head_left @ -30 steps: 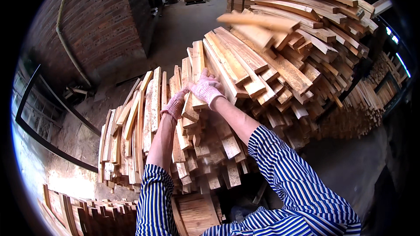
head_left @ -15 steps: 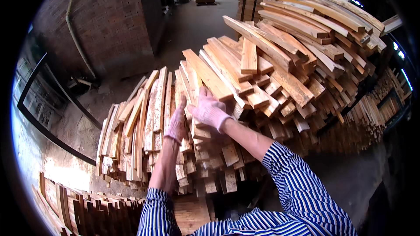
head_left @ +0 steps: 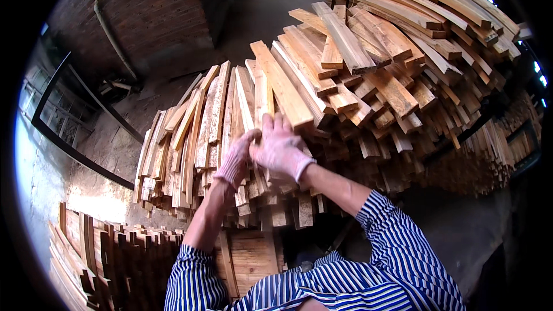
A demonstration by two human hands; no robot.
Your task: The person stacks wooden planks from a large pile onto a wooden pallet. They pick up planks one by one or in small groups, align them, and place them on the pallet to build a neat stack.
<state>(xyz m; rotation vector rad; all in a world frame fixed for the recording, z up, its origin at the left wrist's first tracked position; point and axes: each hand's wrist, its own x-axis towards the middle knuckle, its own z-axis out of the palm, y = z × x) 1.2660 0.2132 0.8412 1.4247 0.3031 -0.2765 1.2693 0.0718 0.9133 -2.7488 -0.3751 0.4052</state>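
Observation:
Both my hands wear pale pink knitted gloves and are over the near ends of a wide pile of wooden strips (head_left: 214,106). My right hand (head_left: 280,148) lies on the strip ends with its fingers stretched out. Just beyond its fingertips is the near end of a broader plank (head_left: 282,83), lying on top. My left hand (head_left: 237,155) is close beside it, its fingertips by the right thumb. Its fingers look extended and slightly bent, partly blurred. Neither hand has a strip lifted.
Higher stacked wood strips (head_left: 426,17) rise at the right, with uneven ends jutting toward me. A black metal frame (head_left: 86,158) stands at the left. More upright strips (head_left: 144,247) are at lower left. Behind are a brick wall (head_left: 155,17) and a concrete floor (head_left: 268,8).
My view has shifted, so the pile sits higher in the picture. My left hand has come closer to the right one. A plank on the right of the pile lies at a steeper angle.

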